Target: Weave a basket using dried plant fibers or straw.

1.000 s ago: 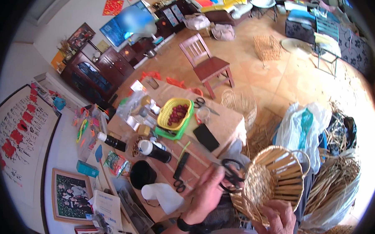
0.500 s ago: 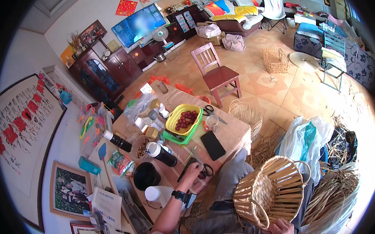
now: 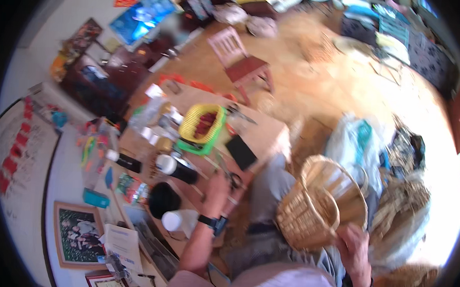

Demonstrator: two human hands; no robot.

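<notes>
A woven straw basket [image 3: 305,211] with loop handles rests tilted on my lap, its opening turned to the right. My right hand [image 3: 353,244] grips its near rim, fingers closed. My left hand [image 3: 219,186] is over the near right part of the table [image 3: 269,137], smeared by motion, so its fingers cannot be read. Right beside it lie black-handled scissors [image 3: 235,180]; whether the hand touches them is unclear. A black phone [image 3: 241,152] lies beyond my left hand. Left of that hand is a dark bottle with a white cap [image 3: 176,169].
A yellow basket of dark red fruit [image 3: 204,126] sits in a green one on the table. A black container [image 3: 164,200] and white-lidded jar [image 3: 173,221] stand near my left forearm. Straw bundles [image 3: 399,207] and plastic bags [image 3: 351,136] lie to the right. A wooden chair [image 3: 246,68] stands beyond.
The basket has turned on my lap, now showing more of its woven outer wall. My right hand has risen along its rim. The whole view has shifted and blurred.
</notes>
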